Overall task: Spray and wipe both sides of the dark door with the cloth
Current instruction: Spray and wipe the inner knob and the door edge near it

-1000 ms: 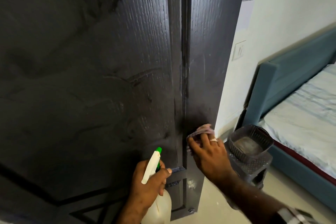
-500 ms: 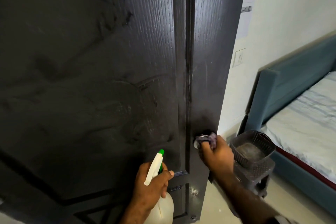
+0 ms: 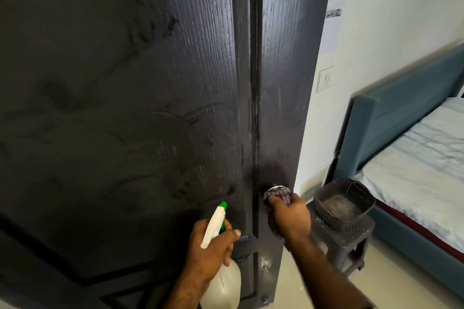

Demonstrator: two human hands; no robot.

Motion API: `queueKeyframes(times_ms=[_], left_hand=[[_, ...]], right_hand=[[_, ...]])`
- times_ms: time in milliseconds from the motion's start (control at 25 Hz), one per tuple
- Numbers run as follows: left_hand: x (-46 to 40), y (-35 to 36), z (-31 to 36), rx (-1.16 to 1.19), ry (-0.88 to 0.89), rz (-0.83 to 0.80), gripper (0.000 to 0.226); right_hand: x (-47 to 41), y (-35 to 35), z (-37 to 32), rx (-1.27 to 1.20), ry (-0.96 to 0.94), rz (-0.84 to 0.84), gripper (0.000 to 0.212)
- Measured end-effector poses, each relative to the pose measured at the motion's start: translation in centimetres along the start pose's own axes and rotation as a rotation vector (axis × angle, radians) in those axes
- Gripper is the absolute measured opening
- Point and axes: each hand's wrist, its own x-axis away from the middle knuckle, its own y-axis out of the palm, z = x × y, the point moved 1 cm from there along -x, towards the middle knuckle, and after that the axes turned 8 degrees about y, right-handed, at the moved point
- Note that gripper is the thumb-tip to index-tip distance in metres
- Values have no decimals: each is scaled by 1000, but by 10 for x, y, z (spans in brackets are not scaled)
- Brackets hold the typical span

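The dark wood-grain door [image 3: 150, 83] fills the left and centre of the head view, with faint wipe streaks on its panel. My left hand [image 3: 211, 248] grips the neck of a white spray bottle [image 3: 221, 286] with a green nozzle, held low near the door. My right hand [image 3: 288, 218] holds a purplish checked cloth [image 3: 276, 195] wrapped over the round door knob on the door's right stile. Only a sliver of the knob's metal rim shows above the cloth.
Right of the door's edge stands a dark plastic stool [image 3: 346, 241] with a dark basket [image 3: 344, 203] on it. A blue-framed bed [image 3: 401, 118] with a pale sheet lies further right. A white wall with a switch plate [image 3: 325, 79] is behind.
My right hand slid the cloth down and a little right along the stile and closed it over the knob. The left hand with the bottle stayed almost still.
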Motion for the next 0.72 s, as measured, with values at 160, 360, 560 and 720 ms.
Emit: queueKeyframes(times_ms=[160,360,560,720], left_hand=[[-4,3,9,4,12,4,27],[-5,4,9,-33,21,7,25],[-7,22,12,-17,9,-107,22],[-9,38,12,-117,31,-135,24]], right_hand=[[11,8,20,670,-846,334,41],[12,-23,-3,882,-1288,112,46],[12,-61,-11,-596,-198,140,24],[31,-49,-11,-500,-495,192,32]])
